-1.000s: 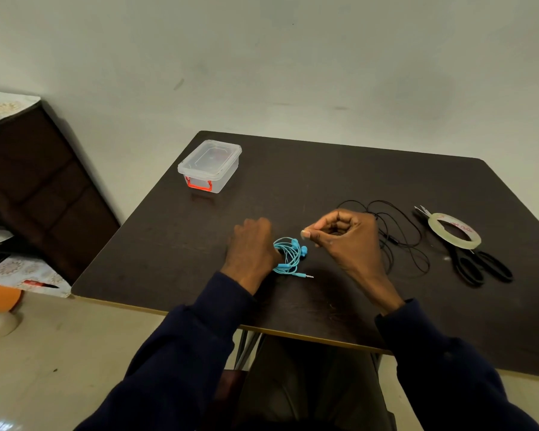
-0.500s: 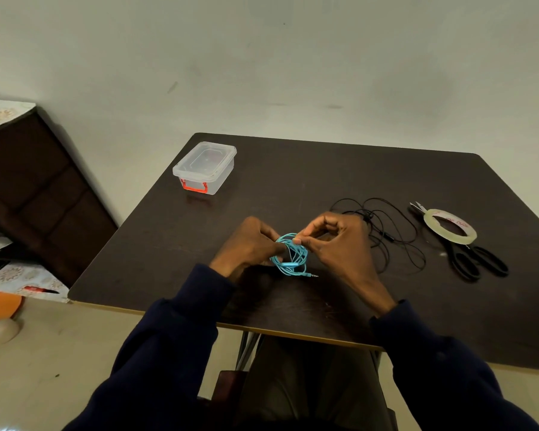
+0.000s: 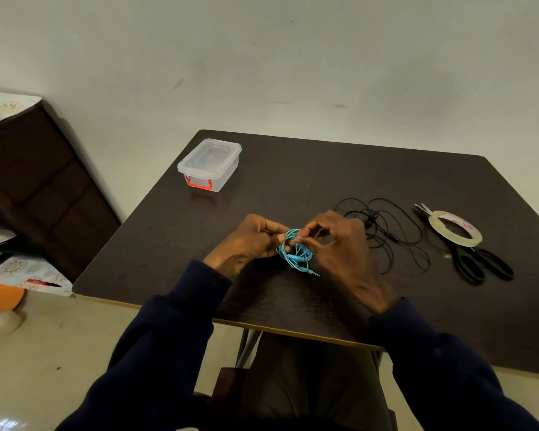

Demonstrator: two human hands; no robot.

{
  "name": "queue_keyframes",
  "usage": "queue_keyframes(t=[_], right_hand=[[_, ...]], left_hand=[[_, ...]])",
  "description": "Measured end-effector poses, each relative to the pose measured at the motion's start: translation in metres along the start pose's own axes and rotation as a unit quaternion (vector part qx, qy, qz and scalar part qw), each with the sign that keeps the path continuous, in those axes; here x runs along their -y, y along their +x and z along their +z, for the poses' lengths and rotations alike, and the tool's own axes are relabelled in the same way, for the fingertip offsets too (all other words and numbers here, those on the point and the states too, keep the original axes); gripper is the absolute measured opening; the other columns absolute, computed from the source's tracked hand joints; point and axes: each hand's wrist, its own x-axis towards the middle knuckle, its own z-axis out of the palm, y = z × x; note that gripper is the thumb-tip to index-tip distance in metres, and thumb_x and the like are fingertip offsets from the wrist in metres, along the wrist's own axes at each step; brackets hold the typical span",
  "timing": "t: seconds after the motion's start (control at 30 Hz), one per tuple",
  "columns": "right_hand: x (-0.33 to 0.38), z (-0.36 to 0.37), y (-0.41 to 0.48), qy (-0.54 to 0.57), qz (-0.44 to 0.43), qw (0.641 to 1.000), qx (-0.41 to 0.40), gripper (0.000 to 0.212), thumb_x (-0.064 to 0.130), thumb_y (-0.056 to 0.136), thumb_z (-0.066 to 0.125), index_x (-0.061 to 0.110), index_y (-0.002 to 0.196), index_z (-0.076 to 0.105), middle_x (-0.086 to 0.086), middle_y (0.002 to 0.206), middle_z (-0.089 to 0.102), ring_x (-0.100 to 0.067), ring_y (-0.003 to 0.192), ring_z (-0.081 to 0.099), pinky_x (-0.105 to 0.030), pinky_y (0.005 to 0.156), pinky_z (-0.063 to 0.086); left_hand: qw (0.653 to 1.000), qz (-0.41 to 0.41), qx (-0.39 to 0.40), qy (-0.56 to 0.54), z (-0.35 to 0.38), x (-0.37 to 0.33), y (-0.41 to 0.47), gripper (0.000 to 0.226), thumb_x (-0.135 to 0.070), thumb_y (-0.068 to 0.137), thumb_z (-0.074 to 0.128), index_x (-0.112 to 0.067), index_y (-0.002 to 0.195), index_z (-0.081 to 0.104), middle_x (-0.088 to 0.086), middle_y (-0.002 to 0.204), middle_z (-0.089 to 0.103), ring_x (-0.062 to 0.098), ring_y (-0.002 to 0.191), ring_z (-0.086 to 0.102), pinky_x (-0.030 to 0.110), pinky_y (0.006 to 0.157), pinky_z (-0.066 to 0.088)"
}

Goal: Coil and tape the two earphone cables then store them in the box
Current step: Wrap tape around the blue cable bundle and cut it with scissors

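Holding the turquoise earphone cable as a small bundle just above the near middle of the tabletop, both hands meet at its upper edge. The left hand pinches the loops between thumb and curled fingers, and the right hand closes thumb and forefinger narrowly on the same spot. The step looks like binding the coil, and it probably goes best if the left pinch stays firm while the right hand works round it, so that no loop springs loose. A pale patch by the left thumb may be a strip of tape or only a nail; I cannot tell. Any tape should sit snug across all the strands at once without crushing them, and the jack plug sticking out at the lower right wants tucking in or it may snag. Just beyond the right hand the black earphone cable lies loose and uncoiled. Farther right, the tape roll rests on the black scissors. The clear box, lid on and red latch facing the person, stands well apart at the far left and would need opening first.
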Motion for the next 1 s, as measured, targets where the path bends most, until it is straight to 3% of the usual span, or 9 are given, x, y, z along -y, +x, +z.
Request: queue_keyframes(t=[0.13, 0.2, 0.33, 0.4, 0.47, 0.57, 0.77, 0.87, 1.0], right_hand=[[-0.001, 0.001, 0.004, -0.045, -0.047, 0.997, 0.035, 0.013, 0.009, 0.08, 0.082, 0.012, 0.089, 0.073, -0.001, 0.087, 0.067, -0.007, 0.074, 0.059, -0.013, 0.067, 0.047], [-0.003, 0.002, 0.005, -0.062, -0.066, 0.995, 0.048, 0.011, 0.008, 0.083, 0.079, 0.012, 0.09, 0.072, -0.002, 0.087, 0.066, -0.01, 0.076, 0.059, -0.02, 0.067, 0.052], [-0.006, 0.003, 0.007, -0.082, -0.084, 0.992, 0.045, 0.003, 0.014, 0.088, 0.068, 0.012, 0.09, 0.07, -0.003, 0.087, 0.063, -0.014, 0.074, 0.058, -0.031, 0.064, 0.055], [-0.008, 0.005, 0.006, -0.096, -0.099, 0.99, 0.038, 0.002, 0.01, 0.087, 0.069, 0.011, 0.089, 0.069, -0.004, 0.085, 0.063, -0.015, 0.074, 0.058, -0.032, 0.062, 0.054], [-0.011, 0.007, 0.004, -0.104, -0.109, 0.988, 0.033, 0.006, 0.006, 0.086, 0.072, 0.01, 0.089, 0.069, -0.004, 0.085, 0.063, -0.015, 0.075, 0.058, -0.033, 0.062, 0.054], [-0.014, 0.009, 0.003, -0.116, -0.119, 0.986, 0.027, 0.008, 0.006, 0.086, 0.073, 0.009, 0.091, 0.068, -0.005, 0.087, 0.063, -0.015, 0.078, 0.057, -0.033, 0.063, 0.054], [-0.013, 0.006, 0.0, -0.146, -0.162, 0.976, 0.023, 0.005, 0.011, 0.091, 0.063, 0.007, 0.093, 0.065, -0.008, 0.09, 0.062, -0.017, 0.083, 0.055, -0.028, 0.064, 0.051], [-0.013, 0.003, 0.002, -0.151, -0.15, 0.977, 0.015, 0.009, 0.011, 0.09, 0.071, 0.006, 0.093, 0.065, -0.008, 0.095, 0.061, -0.019, 0.089, 0.054, -0.029, 0.07, 0.048], [-0.013, -0.001, 0.005, -0.117, -0.128, 0.984, 0.042, 0.015, 0.013, 0.087, 0.076, 0.006, 0.096, 0.067, -0.007, 0.096, 0.064, -0.02, 0.089, 0.058, -0.034, 0.072, 0.052]], left_hand=[[1.0, 0.014, 0.01, 0.019, 0.0, 0.001, 0.004, 0.023, -0.002, 0.101, 0.053, -0.007, 0.114, 0.072, 0.009, 0.108, 0.075, 0.017, 0.103, 0.069, 0.022, 0.079, 0.056], [0.999, 0.027, 0.018, 0.023, 0.001, 0.002, 0.005, 0.022, -0.006, 0.101, 0.056, -0.008, 0.115, 0.073, 0.009, 0.109, 0.076, 0.018, 0.105, 0.069, 0.027, 0.086, 0.056], [0.996, 0.06, 0.031, 0.062, 0.0, 0.001, 0.005, 0.022, -0.009, 0.097, 0.064, -0.008, 0.116, 0.074, 0.003, 0.1, 0.077, 0.005, 0.089, 0.07, 0.02, 0.076, 0.055], [0.994, 0.071, 0.044, 0.066, -0.001, 0.002, 0.006, 0.026, -0.005, 0.091, 0.07, -0.006, 0.117, 0.073, 0.006, 0.108, 0.077, 0.015, 0.104, 0.071, 0.03, 0.095, 0.056], [0.993, 0.087, 0.038, 0.076, 0.002, 0.005, 0.006, 0.029, -0.001, 0.087, 0.073, -0.007, 0.116, 0.074, 0.006, 0.112, 0.076, 0.018, 0.108, 0.071, 0.038, 0.102, 0.054], [0.987, 0.122, -0.003, 0.1, 0.008, 0.01, 0.009, 0.028, 0.001, 0.087, 0.073, -0.01, 0.112, 0.075, 0.004, 0.109, 0.077, 0.017, 0.104, 0.073, 0.043, 0.099, 0.056], [0.974, 0.162, -0.003, 0.158, 0.014, 0.006, 0.009, 0.025, -0.003, 0.092, 0.068, -0.011, 0.115, 0.074, 0.002, 0.11, 0.076, 0.006, 0.098, 0.071, 0.026, 0.091, 0.057], [0.966, 0.178, 0.005, 0.19, 0.015, 0.007, 0.009, 0.023, -0.011, 0.092, 0.07, -0.013, 0.115, 0.075, 0.0, 0.107, 0.077, 0.007, 0.097, 0.073, 0.028, 0.088, 0.059], [0.955, 0.184, -0.006, 0.231, 0.017, 0.004, 0.007, 0.015, -0.016, 0.09, 0.073, -0.011, 0.104, 0.078, -0.001, 0.091, 0.078, 0.002, 0.078, 0.071, 0.021, 0.068, 0.056]])
